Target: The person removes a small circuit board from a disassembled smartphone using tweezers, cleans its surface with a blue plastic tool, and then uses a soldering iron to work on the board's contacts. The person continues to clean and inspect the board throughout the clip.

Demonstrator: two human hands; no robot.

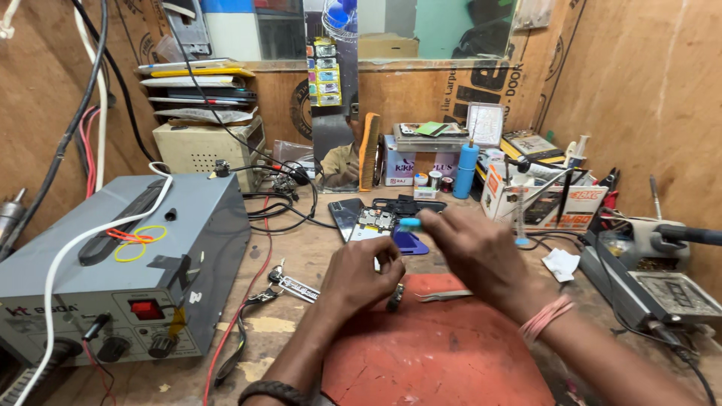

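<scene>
My left hand (361, 277) is curled over the far edge of a red work mat (436, 353), its fingers pinched on a small dark part (395, 298). My right hand (474, 252) hovers above the mat and grips a light blue tool handle (411, 222) pointing left. Just beyond the hands lies an opened phone (374, 222) with its circuit board showing, next to a dark blue triangular pick (410, 243). Metal tweezers (444, 296) rest on the mat under my right wrist, which wears a pink band.
A grey power supply box (150, 271) with red and black leads fills the left. Keys (289, 284) lie beside it. A soldering station (662, 263) stands at the right, boxes (541, 199) and a blue bottle (466, 171) behind, a mirror strip (335, 143) on the wooden back wall.
</scene>
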